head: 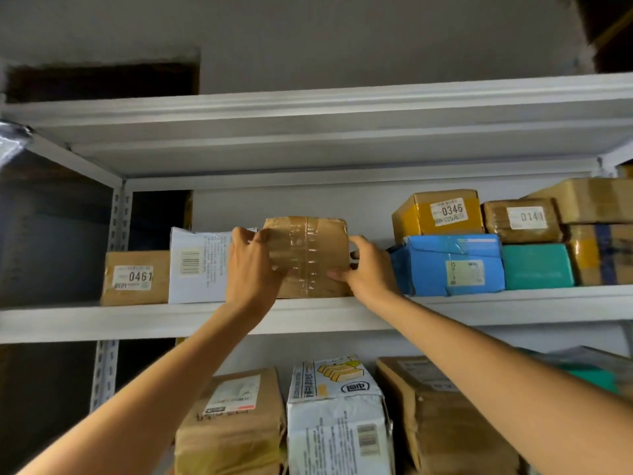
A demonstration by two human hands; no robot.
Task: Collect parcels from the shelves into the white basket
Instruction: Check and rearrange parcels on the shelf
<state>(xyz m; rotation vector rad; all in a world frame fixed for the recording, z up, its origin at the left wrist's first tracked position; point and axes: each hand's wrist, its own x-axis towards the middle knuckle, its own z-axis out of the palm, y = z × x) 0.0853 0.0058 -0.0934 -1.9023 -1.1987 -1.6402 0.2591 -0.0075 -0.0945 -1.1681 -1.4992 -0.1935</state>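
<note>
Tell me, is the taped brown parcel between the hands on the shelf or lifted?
On the shelf: the parcel rests flat on it; left hand and right hand grip its sides.

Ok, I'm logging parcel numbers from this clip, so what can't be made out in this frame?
White basket: outside the head view.
Taped brown parcel: no number visible; left hand and right hand cover its sides.
Small brown box, upper right: label's last digit blurred.
Blue parcel: label print too small.
Lower-shelf parcels: cut off by the bottom edge.
</note>
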